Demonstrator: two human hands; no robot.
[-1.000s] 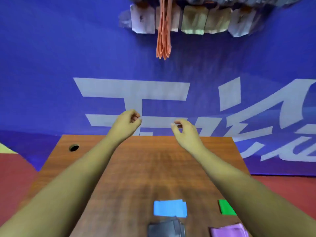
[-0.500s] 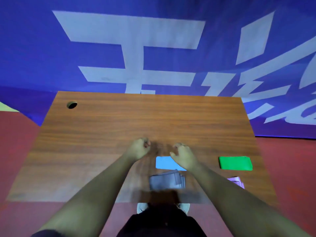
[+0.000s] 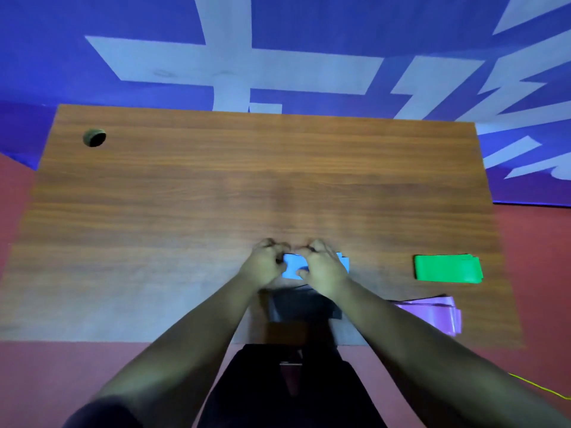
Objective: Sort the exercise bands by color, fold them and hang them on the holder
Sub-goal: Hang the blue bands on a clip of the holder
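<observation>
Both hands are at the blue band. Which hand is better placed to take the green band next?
Right, probably. The green band lies to the right of the right hand, with only bare table between. The left hand sits at the left end of the blue band and would have to cross over.

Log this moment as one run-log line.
phase: grasp | left hand: pinches blue band | right hand: grips blue band | on table: green band, purple band, grey band

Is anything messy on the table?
Only slightly: the purple bands near the front right edge of the table lie loosely stacked, layers fanned out at the end, unlike the neat green bands beyond them.
</observation>
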